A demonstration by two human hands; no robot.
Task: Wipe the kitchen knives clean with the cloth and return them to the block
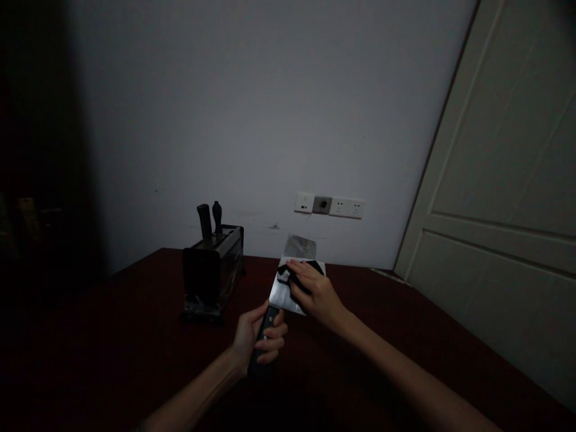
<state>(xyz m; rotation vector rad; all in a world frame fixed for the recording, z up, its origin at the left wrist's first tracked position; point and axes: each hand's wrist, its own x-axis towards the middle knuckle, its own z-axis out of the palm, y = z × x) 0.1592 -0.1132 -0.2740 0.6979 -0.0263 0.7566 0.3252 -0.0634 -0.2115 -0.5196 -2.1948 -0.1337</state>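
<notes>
My left hand (247, 337) is closed around the dark riveted handle of a cleaver (282, 295). The broad, shiny blade points up and away from me, raised above the table. Against the face of the blade, my right hand (322, 295) presses a black cloth (284, 273) with its fingers. Part of the cloth and the blade's right side are hidden under that hand. Left of the cleaver stands a black knife block (207, 279) with two dark handles sticking out of its top.
The dark red table (148, 336) reaches back to a pale wall (252, 120). Sockets (329, 205) are set low in this wall. A white panelled door (495, 180) is on the right. Deep shadow covers the left side, and the light is dim.
</notes>
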